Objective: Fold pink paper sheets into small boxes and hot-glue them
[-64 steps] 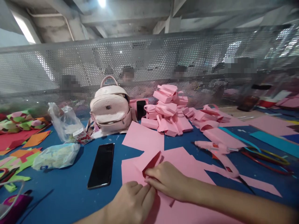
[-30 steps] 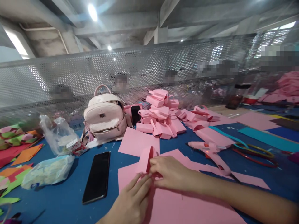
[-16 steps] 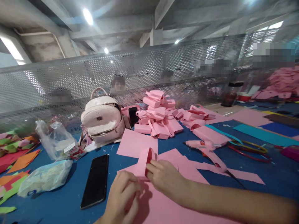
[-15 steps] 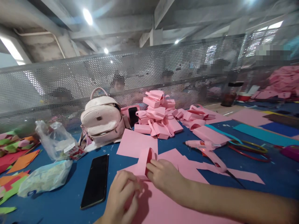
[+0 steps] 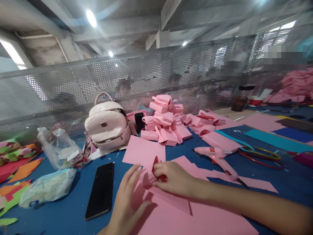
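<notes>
My right hand (image 5: 172,179) pinched the folded piece (image 5: 147,179) of pink paper, its fingers curled into the open fold, where the inside looked deep red. My left hand (image 5: 128,199) was spread, thumb well apart from the fingers, its fingertips just beside the piece's left edge; whether they touched it, I could not tell. The piece sat in front of me, between my two hands, above the big pink sheet (image 5: 202,218), with one flap slanting down under my right hand to a pointed corner. How much of it rested on the sheet was hidden by my hand.

Left of my left hand, the phone (image 5: 99,191) lay flat on the blue table (image 5: 73,212), screen dark. Beyond the piece lay a loose sheet (image 5: 144,150), and behind that stood the backpack (image 5: 107,125), pale and upright, with the heap (image 5: 166,117) of folded pink paper forms to its right. A second phone (image 5: 139,122) leaned between the two. On my right, past my forearm, the glue gun (image 5: 220,160) lay on its side, a small red light showing on it, near a narrow pink strip (image 5: 261,184). Over to the left were a crumpled packet (image 5: 49,187), a small carton (image 5: 78,160) and a clear bag (image 5: 57,147).
</notes>
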The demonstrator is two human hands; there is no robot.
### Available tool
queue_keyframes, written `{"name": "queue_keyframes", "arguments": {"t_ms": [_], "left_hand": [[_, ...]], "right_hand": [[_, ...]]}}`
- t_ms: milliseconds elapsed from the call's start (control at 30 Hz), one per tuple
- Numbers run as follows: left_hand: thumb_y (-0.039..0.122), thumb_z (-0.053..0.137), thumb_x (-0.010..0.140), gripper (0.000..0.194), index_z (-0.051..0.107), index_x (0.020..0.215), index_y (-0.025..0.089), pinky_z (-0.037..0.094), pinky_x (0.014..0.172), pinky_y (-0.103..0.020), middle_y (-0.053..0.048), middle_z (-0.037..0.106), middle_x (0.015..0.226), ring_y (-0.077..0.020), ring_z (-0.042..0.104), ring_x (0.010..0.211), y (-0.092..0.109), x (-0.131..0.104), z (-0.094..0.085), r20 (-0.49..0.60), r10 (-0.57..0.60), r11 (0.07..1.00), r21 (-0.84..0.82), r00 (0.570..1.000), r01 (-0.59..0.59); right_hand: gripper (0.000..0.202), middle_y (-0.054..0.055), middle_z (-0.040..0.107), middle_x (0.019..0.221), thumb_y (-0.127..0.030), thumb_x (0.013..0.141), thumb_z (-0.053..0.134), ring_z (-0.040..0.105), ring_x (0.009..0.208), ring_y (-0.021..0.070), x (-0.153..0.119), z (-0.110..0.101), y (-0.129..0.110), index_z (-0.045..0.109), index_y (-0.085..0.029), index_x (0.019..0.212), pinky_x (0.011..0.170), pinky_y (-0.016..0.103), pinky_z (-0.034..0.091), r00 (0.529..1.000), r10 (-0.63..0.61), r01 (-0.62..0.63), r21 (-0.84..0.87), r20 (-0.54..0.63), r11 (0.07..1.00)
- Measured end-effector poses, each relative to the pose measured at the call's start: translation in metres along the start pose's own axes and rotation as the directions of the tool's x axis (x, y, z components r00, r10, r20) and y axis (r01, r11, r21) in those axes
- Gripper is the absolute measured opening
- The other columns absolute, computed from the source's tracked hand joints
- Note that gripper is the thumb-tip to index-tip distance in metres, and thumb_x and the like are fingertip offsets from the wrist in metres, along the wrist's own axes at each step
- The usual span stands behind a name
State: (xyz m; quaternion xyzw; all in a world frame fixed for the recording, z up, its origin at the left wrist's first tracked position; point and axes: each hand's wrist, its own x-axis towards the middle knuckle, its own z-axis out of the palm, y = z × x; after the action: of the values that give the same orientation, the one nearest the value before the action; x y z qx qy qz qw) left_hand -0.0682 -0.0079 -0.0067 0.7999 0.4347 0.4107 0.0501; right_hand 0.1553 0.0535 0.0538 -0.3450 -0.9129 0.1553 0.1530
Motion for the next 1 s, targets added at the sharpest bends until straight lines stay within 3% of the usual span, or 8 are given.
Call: {"name": "queue_keyframes", "arguments": {"t_ms": [200, 367, 467, 533, 633, 767, 1000], "left_hand": [[0.047, 0.06, 0.098, 0.059, 0.04, 0.15, 0.027, 0.052, 0.105, -0.051, -0.014, 0.063, 0.139, -0.0303, 0.062, 0.127, -0.003, 0.006, -0.002, -0.043, 0.092, 0.994, -0.05, 0.995, -0.095], [0.041, 0.058, 0.101, 0.044, 0.049, 0.142, 0.028, 0.049, 0.109, -0.044, -0.008, 0.07, 0.131, -0.0234, 0.066, 0.121, -0.003, 0.009, -0.006, -0.054, 0.146, 0.987, -0.062, 0.988, -0.149], [0.038, 0.058, 0.101, 0.043, 0.049, 0.143, 0.028, 0.048, 0.108, -0.042, -0.008, 0.07, 0.131, -0.0227, 0.066, 0.121, -0.004, 0.009, -0.007, -0.059, 0.166, 0.984, -0.048, 0.984, -0.169], [0.035, 0.058, 0.101, 0.043, 0.05, 0.143, 0.029, 0.048, 0.107, -0.041, -0.007, 0.069, 0.132, -0.0224, 0.065, 0.121, -0.006, 0.009, -0.007, -0.053, 0.181, 0.983, -0.03, 0.982, -0.183], [0.033, 0.058, 0.101, 0.043, 0.05, 0.143, 0.029, 0.046, 0.107, -0.04, -0.007, 0.069, 0.13, -0.0214, 0.066, 0.118, -0.008, 0.009, -0.009, -0.041, 0.199, 0.98, 0.013, 0.979, -0.198], [0.031, 0.055, 0.102, 0.042, 0.05, 0.144, 0.027, 0.036, 0.114, -0.043, -0.007, 0.07, 0.126, -0.0208, 0.067, 0.113, -0.008, 0.01, -0.013, -0.022, 0.254, 0.963, 0.097, 0.967, -0.25], [0.032, 0.053, 0.103, 0.039, 0.053, 0.141, 0.027, 0.03, 0.116, -0.044, -0.006, 0.072, 0.12, -0.02, 0.068, 0.107, -0.002, 0.014, -0.016, -0.012, 0.287, 0.945, 0.167, 0.958, -0.281]], "right_hand": [[0.02, -0.003, 0.059, 0.069, -0.016, 0.08, 0.071, 0.054, 0.062, 0.0102, -0.002, 0.0, -0.012, 0.061, -0.015, 0.063, 0.057, 0.02, 0.037, 1.0, -0.003, -0.001, 0.206, 0.021, 0.979], [0.026, 0.0, 0.061, 0.075, -0.025, 0.091, 0.063, 0.052, 0.067, 0.0116, -0.007, -0.005, -0.019, 0.064, -0.014, 0.066, 0.062, 0.023, 0.04, 0.997, -0.072, 0.067, 0.386, -0.003, 0.92], [0.033, 0.002, 0.062, 0.08, -0.04, 0.094, 0.063, 0.054, 0.073, 0.0138, -0.01, -0.016, -0.022, 0.068, -0.014, 0.072, 0.066, 0.025, 0.041, 0.992, -0.122, 0.112, 0.337, 0.008, 0.935], [0.03, 0.003, 0.063, 0.087, -0.044, 0.086, 0.073, 0.056, 0.079, 0.016, -0.012, -0.024, -0.026, 0.071, -0.015, 0.078, 0.069, 0.026, 0.041, 0.989, -0.143, 0.129, 0.239, 0.039, 0.962], [0.02, 0.002, 0.064, 0.092, -0.032, 0.075, 0.082, 0.057, 0.084, 0.0172, -0.015, -0.034, -0.031, 0.073, -0.016, 0.084, 0.073, 0.027, 0.043, 0.984, -0.158, 0.145, 0.137, 0.086, 0.98], [0.002, 0.001, 0.062, 0.089, -0.016, 0.081, 0.073, 0.058, 0.083, 0.0149, -0.017, -0.042, -0.034, 0.073, -0.017, 0.08, 0.073, 0.024, 0.043, 0.979, -0.181, 0.165, 0.149, 0.096, 0.975], [0.019, 0.0, 0.064, 0.085, -0.008, 0.088, 0.066, 0.059, 0.085, 0.0147, -0.015, -0.039, -0.028, 0.077, -0.02, 0.081, 0.075, 0.025, 0.042, 0.974, -0.221, 0.225, 0.119, -0.047, 0.967]]}}
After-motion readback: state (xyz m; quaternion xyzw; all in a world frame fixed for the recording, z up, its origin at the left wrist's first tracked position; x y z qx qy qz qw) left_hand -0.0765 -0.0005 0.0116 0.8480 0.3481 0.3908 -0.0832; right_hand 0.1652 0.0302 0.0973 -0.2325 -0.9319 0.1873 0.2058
